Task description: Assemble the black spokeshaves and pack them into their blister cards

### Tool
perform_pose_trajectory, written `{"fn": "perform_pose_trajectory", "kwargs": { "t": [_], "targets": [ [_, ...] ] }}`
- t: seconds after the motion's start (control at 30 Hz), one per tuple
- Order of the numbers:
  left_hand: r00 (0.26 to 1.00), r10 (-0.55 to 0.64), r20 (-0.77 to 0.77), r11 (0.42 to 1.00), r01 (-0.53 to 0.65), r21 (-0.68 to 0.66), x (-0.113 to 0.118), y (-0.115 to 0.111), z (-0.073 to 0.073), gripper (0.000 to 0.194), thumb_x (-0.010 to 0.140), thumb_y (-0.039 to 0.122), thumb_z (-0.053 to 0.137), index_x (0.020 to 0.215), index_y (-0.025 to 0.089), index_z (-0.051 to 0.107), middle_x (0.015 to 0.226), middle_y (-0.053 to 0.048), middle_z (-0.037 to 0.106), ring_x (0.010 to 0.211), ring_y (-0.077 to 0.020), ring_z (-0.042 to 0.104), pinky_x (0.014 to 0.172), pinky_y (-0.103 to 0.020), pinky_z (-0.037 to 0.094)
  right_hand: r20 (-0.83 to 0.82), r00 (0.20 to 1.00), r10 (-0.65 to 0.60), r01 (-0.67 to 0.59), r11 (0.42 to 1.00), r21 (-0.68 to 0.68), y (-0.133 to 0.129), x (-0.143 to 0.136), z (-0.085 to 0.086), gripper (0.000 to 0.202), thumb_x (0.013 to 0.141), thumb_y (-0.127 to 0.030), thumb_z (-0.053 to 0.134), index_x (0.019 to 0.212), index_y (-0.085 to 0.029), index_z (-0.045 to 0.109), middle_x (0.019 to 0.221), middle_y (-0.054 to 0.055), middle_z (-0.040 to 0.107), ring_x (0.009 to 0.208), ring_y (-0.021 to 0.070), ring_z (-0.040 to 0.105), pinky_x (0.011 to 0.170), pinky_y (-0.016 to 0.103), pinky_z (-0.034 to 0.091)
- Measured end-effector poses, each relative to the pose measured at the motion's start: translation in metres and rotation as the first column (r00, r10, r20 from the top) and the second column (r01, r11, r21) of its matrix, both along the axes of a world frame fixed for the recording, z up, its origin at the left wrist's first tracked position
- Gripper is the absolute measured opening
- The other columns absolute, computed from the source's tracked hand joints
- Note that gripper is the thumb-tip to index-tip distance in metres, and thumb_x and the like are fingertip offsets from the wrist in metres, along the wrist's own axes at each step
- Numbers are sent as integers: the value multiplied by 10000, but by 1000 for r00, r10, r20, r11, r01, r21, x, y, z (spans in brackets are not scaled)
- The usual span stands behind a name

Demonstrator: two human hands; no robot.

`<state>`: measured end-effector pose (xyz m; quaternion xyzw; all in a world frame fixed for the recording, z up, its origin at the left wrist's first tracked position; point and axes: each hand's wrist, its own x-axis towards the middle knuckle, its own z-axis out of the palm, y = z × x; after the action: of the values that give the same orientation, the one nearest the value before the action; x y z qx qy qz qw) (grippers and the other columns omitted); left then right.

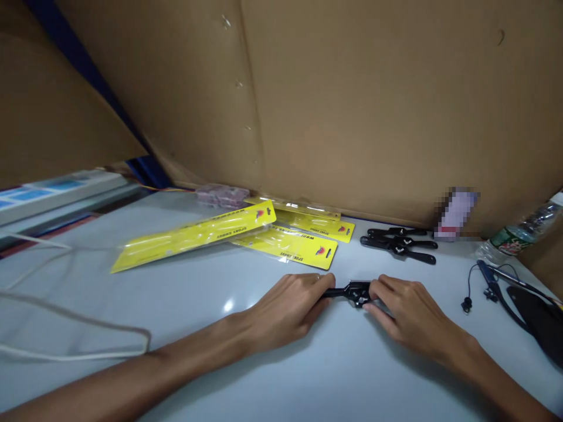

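Note:
A black spokeshave [358,293] with a metal blade part in its middle is held level just over the pale tabletop, near the front. My left hand [294,305] is closed round its left handle. At its right side, my right hand [407,313] pinches the tool close to the middle part, with thumb and fingers together; the right handle is hidden by that hand. More black spokeshaves [400,241] lie side by side on the table, behind and to the right of my hands. Yellow blister packages [197,231] lie in an overlapping pile behind my left hand.
Cardboard [352,105] rises behind the table [197,305]. A clear plastic box [222,195] stands at the back. On the right are a bottle [514,237], blue neckband earphones [495,284] and a black flat object [536,319]. A white cable [74,356] lies at the left.

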<state>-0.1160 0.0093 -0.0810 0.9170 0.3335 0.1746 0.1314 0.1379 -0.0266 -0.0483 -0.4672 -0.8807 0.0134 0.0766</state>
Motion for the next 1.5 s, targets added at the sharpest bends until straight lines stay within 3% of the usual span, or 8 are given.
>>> {"fn": "perform_pose_trajectory", "kwargs": {
  "t": [0.33,0.47,0.67,0.97,1.13,1.27,1.37,1.5],
  "targets": [
    [999,35,-15,999,-35,-25,-1,-2,4,66,932,192,405,886,228,435,806,-29,657,648,-194,594,555,-317,374,41,990,-133,130,990,58,7,8,-5,287,906,-417,684,1057,-189,594,1016,53,663,730,208,642,602,326,388],
    [999,45,-27,999,-45,-11,-1,-2,4,101,974,240,405,910,220,480,782,-25,654,637,-189,594,553,-306,379,70,993,-92,94,995,-20,8,7,-6,148,959,-344,632,1001,-206,662,960,39,701,743,205,666,611,317,374],
    [994,51,-99,993,-39,116,4,-2,2,363,1033,505,419,895,202,563,719,-20,630,623,-186,589,525,-298,344,32,999,13,-13,1000,-13,8,2,-13,129,991,-291,583,968,-203,673,918,31,702,718,175,646,602,303,343],
    [989,-22,-143,993,39,114,1,2,-2,385,1067,454,362,893,188,579,772,-39,633,639,-191,561,549,-311,355,-4,1000,15,-15,1000,26,4,-2,-17,132,997,-275,567,936,-194,652,889,29,694,714,179,646,598,309,344],
    [990,-32,-139,993,48,112,3,4,-3,413,1077,451,335,850,199,570,707,-24,637,577,-162,539,526,-308,289,-24,1000,7,-7,1000,-1,5,2,-16,108,988,-263,564,944,-208,646,903,28,678,735,189,646,620,307,367],
    [991,50,-123,999,-48,20,6,0,-3,343,1045,417,430,816,202,568,628,-4,634,517,-155,541,505,-297,240,-128,990,-58,68,995,78,2,-1,-12,134,979,-300,550,999,-196,632,978,60,674,742,184,640,623,303,389],
    [982,141,-122,987,-149,-58,12,-7,3,269,1010,359,480,814,201,573,632,-7,653,545,-170,598,511,-288,236,-169,974,-154,177,975,132,-4,-12,-12,233,997,-361,520,868,-195,618,833,43,681,644,177,610,592,304,356],
    [955,200,-218,971,-223,-87,20,-16,11,220,1001,317,463,871,197,595,694,-48,705,633,-228,670,533,-301,252,-163,969,-187,183,982,-41,-11,-29,-22,250,985,-339,527,792,-197,599,739,23,693,611,181,621,577,299,305]
  ]
}}
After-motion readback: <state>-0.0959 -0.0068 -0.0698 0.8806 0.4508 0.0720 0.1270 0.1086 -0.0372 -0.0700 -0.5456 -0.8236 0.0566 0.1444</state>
